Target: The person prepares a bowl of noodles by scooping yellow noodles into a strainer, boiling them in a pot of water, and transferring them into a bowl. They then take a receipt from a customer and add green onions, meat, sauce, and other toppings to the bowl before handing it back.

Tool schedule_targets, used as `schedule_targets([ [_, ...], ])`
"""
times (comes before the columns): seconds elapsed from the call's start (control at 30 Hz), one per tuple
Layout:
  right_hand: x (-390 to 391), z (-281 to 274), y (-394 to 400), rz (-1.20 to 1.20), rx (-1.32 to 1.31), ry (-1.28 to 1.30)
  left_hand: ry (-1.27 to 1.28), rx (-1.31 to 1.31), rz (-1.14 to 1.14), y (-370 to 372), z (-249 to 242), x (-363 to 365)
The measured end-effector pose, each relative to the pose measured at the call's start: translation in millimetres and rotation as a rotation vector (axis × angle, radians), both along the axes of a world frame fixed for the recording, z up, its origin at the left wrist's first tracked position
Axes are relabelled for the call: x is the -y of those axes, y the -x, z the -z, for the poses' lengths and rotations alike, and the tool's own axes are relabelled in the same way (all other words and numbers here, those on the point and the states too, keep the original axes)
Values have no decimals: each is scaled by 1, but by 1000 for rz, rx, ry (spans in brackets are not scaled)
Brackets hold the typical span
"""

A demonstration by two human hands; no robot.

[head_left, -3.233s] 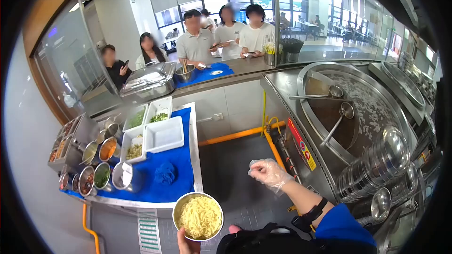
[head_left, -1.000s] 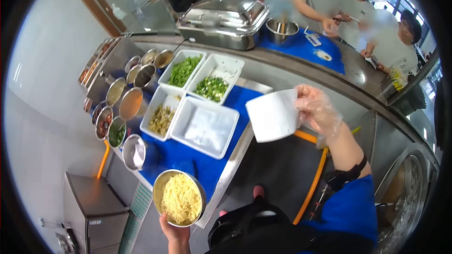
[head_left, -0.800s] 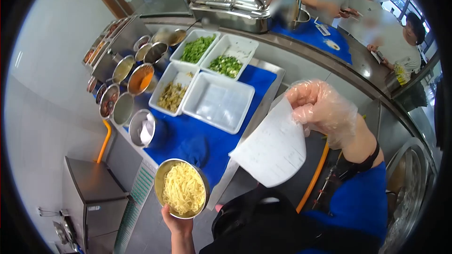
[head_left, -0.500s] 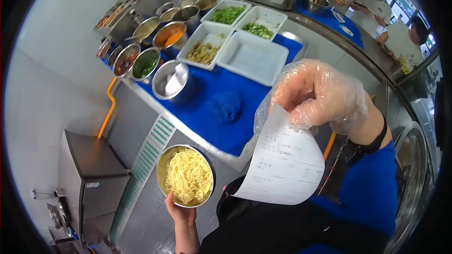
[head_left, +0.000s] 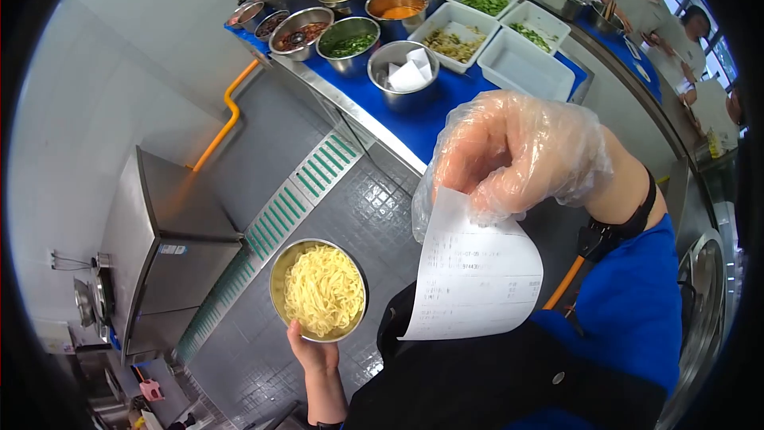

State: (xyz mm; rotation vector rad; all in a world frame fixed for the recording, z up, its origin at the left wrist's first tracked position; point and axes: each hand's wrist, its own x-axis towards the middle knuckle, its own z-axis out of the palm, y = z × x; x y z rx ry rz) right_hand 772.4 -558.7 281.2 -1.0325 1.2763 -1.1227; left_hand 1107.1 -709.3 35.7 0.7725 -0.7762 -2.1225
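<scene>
My left hand (head_left: 317, 353) is bare and closed on the rim of a metal bowl (head_left: 278, 291), thumb over the near edge. Pale yellow noodles (head_left: 325, 290) fill most of this bowl, which is held out over the floor. In a clear plastic glove, my right hand (head_left: 521, 151) pinches the top of a white printed receipt (head_left: 477, 279) between thumb and fingers. The receipt hangs down and curls, its print facing me but mostly too small to read.
A blue-covered table (head_left: 398, 123) bears metal bowls of chopped greens (head_left: 350, 44) and sauces, one bowl with folded paper (head_left: 410, 73), and white trays (head_left: 527, 68). At left stands a steel cabinet (head_left: 187, 231) by a floor drain (head_left: 278, 223). People (head_left: 641, 0) stand beyond the counter.
My view has turned left, so the table and its bowls sit farther up and right, and more floor shows. Both hands still hold the bowl and the receipt.
</scene>
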Motion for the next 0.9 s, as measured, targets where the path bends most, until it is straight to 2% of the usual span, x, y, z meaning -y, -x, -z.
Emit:
schedule_targets([
  [0.27,66,10,29,-40,-39,50,-1,-7,-11,25,3,68],
  [0.43,115,14,90,-47,-58,154,40,67,-4,77,-19,130],
  [0.53,148,16,138,-82,-31,165,51,28,17,119,-29,167],
  [0.67,168,26,209,148,-317,135,48,68,45,168,-46,205],
  [0.73,163,53,245,507,-116,96,38,62,77,194,-47,227],
  [0.8,157,72,281,731,-66,93,16,79,127,217,-53,249],
  [0.9,157,80,311,921,-15,99,-33,122,211,252,-63,286],
])
